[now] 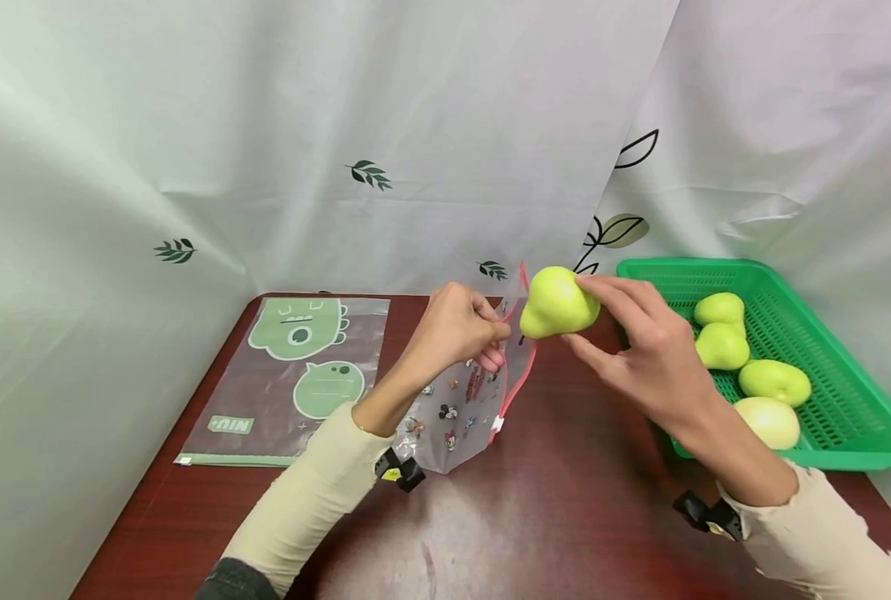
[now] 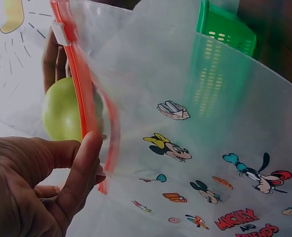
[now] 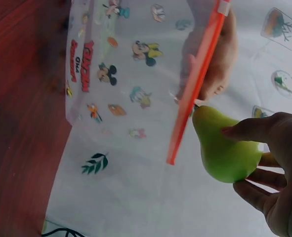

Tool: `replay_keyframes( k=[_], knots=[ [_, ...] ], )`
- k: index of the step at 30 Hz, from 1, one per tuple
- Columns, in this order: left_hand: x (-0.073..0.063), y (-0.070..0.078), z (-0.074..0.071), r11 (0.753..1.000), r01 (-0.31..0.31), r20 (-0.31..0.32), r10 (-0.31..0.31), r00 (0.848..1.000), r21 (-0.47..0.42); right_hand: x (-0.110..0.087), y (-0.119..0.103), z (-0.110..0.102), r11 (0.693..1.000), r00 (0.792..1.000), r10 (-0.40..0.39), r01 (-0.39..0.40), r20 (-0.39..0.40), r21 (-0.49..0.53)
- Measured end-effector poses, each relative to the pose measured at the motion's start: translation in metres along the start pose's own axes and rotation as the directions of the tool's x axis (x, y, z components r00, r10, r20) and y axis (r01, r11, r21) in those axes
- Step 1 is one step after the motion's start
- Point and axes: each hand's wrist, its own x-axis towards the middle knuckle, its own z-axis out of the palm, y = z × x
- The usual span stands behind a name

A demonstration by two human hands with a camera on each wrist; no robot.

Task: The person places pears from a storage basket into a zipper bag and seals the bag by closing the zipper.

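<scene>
My left hand (image 1: 463, 329) pinches the red-edged mouth of a clear zip bag (image 2: 225, 113) printed with cartoon figures. The bag hangs tilted above the table, its mouth parted and facing right, with a white slider (image 1: 497, 423) at the near end of the red zip. In my right hand (image 1: 643, 346) is a yellow-green pear (image 1: 561, 302), gripped between thumb and fingers. The pear's narrow end points at the bag's mouth, right at the red edge. In the right wrist view the pear (image 3: 226, 148) is beside the red zip strip (image 3: 197, 81).
A green basket (image 1: 853, 367) on the right holds several pears (image 1: 775, 382). Flat on the table's left side lies another zip bag (image 1: 265, 400) with green cartoon prints. Behind the dark red table (image 1: 558, 517) hangs a white curtain (image 1: 430, 125) with leaf prints.
</scene>
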Motion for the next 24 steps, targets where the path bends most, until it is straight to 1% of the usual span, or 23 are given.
replay_keyframes(
  k=[4,8,11,16,19,24],
  knots=[
    [0.0,0.0001,-0.0026,0.999,0.012,0.018,-0.011,1.0,-0.031,-0.0025,0.0019,0.0051,1.0,0.999,-0.021,0.02,0.05,0.011],
    [0.0002,0.0003,-0.0055,0.999,0.01,0.037,-0.009,0.999,-0.049,-0.0041,0.003,0.007,0.999,0.994,-0.037,0.034,0.104,0.025],
    [0.0009,0.0004,-0.0068,0.998,0.008,0.051,-0.005,0.999,-0.065,-0.0044,0.003,0.0076,0.999,0.991,-0.046,0.042,0.128,0.033],
    [0.0023,0.0012,-0.0076,0.996,0.014,0.062,-0.009,0.998,-0.092,-0.0038,0.0025,0.009,0.998,0.987,-0.054,0.05,0.148,0.03],
    [0.0028,0.0023,-0.0077,0.992,0.025,0.07,-0.016,0.997,-0.127,-0.0033,0.0022,0.0094,0.998,0.986,-0.056,0.053,0.158,0.021],
    [0.0021,0.0056,-0.0077,0.979,0.026,0.072,-0.012,0.997,-0.2,-0.004,0.0028,0.0074,0.998,0.985,-0.06,0.057,0.164,0.023]
  ],
)
